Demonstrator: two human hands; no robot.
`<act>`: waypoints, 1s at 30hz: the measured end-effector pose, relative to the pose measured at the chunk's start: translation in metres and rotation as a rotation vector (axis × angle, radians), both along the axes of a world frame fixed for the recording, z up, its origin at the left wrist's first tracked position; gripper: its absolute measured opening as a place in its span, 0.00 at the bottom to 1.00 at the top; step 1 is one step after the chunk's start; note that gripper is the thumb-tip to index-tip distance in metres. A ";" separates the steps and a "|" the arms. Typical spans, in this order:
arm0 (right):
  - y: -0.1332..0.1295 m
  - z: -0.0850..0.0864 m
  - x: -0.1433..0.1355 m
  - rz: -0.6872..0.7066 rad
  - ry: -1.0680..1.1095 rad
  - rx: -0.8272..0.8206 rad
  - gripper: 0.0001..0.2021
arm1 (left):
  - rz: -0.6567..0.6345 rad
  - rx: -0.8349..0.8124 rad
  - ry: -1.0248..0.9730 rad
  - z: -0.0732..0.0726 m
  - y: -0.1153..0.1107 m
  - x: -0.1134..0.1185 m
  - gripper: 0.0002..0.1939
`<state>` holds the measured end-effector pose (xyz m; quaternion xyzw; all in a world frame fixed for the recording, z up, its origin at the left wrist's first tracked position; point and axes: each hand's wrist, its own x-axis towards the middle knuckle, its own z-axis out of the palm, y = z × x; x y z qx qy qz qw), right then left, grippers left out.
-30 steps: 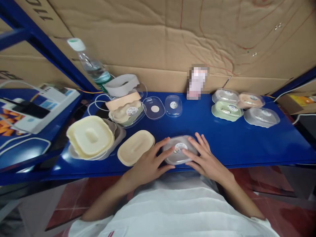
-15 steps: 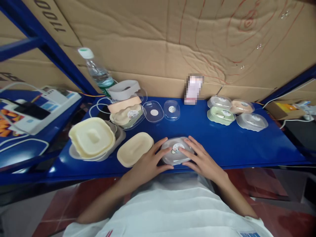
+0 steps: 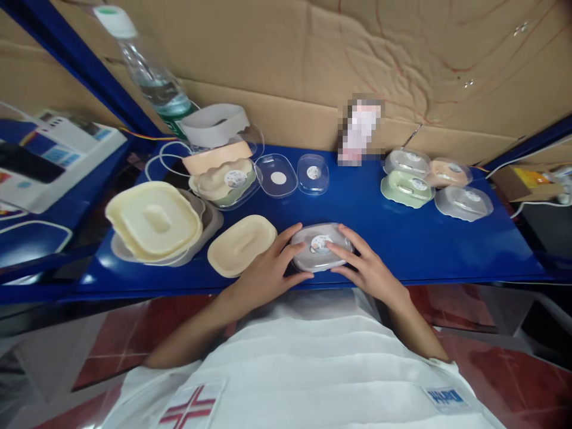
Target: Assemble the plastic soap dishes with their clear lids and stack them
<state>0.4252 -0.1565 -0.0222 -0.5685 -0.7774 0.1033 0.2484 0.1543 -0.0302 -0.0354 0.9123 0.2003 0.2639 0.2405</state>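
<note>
A small grey box with a clear lid and a round sticker (image 3: 318, 245) sits at the front edge of the blue shelf (image 3: 402, 250). My left hand (image 3: 268, 274) presses on its left side with spread fingers. My right hand (image 3: 364, 268) rests on its right side, fingers laid over the lid. A cream oval lid (image 3: 241, 244) lies just left of my left hand.
A stack of cream and grey lids (image 3: 154, 220) sits at the left. Behind are stacked boxes (image 3: 221, 161), two clear lids (image 3: 295, 174) and a water bottle (image 3: 147, 71). Closed boxes in green, peach and grey (image 3: 435, 185) stand at the right. Cardboard (image 3: 313, 53) forms the back wall.
Both hands stay on the grey box, the right fingers drawn in a little over the lid. The camera has tilted down and nearer, so everything sits higher in view.
</note>
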 end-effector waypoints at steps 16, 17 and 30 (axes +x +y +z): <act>0.055 0.076 0.273 -0.553 -0.124 0.223 0.33 | -0.113 0.319 -0.029 0.016 -0.004 -0.003 0.11; 0.065 0.070 0.283 -0.565 -0.116 0.193 0.33 | -0.101 0.368 -0.084 0.020 -0.006 -0.006 0.10; 0.107 0.077 0.179 -0.314 -0.289 0.370 0.22 | 0.153 0.611 0.158 0.017 -0.005 -0.054 0.18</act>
